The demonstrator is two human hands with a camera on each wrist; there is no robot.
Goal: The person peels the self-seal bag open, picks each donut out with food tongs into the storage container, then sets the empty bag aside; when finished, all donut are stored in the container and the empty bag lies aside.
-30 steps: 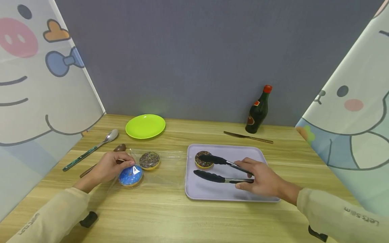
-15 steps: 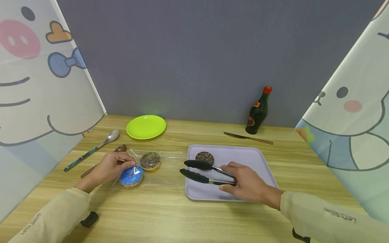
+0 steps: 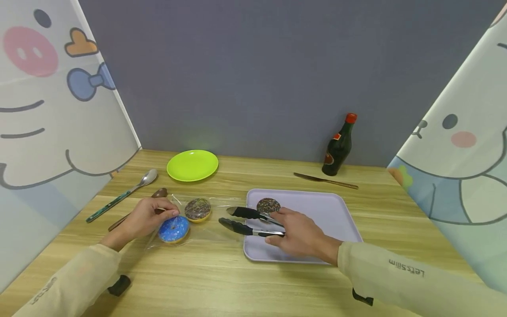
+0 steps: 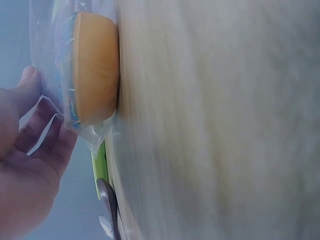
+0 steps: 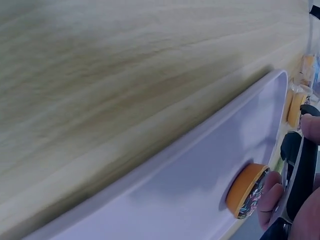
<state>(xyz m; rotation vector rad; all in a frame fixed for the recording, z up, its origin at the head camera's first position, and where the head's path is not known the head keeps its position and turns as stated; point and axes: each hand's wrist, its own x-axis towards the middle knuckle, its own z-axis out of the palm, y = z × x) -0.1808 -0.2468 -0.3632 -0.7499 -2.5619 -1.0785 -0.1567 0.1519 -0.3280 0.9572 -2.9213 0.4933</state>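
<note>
My left hand [image 3: 147, 220] pinches the edge of a clear plastic bag [image 3: 215, 235]. Inside the bag lie a blue-iced donut [image 3: 174, 229], right beside my fingertips, and a chocolate donut [image 3: 198, 209]. In the left wrist view the blue donut's tan side [image 4: 96, 70] shows through the film. My right hand [image 3: 299, 233] grips black-tipped tongs [image 3: 245, 220], whose two tips stand apart and reach left over the bag's right part. A sprinkled chocolate donut [image 3: 268, 205] sits on the lilac tray [image 3: 328, 215], just beyond the tongs.
A lime green plate [image 3: 192, 165] lies at the back left, with a green-handled spoon [image 3: 123, 195] and a brown spoon [image 3: 159, 193] nearer the left hand. At the back right stand a dark bottle [image 3: 338, 147] and a knife [image 3: 325, 180]. Printed panels border both sides.
My right hand has carried the tongs leftward, from over the tray toward the bag. The sprinkled donut stays on the tray. My left hand keeps its pinch on the bag.
</note>
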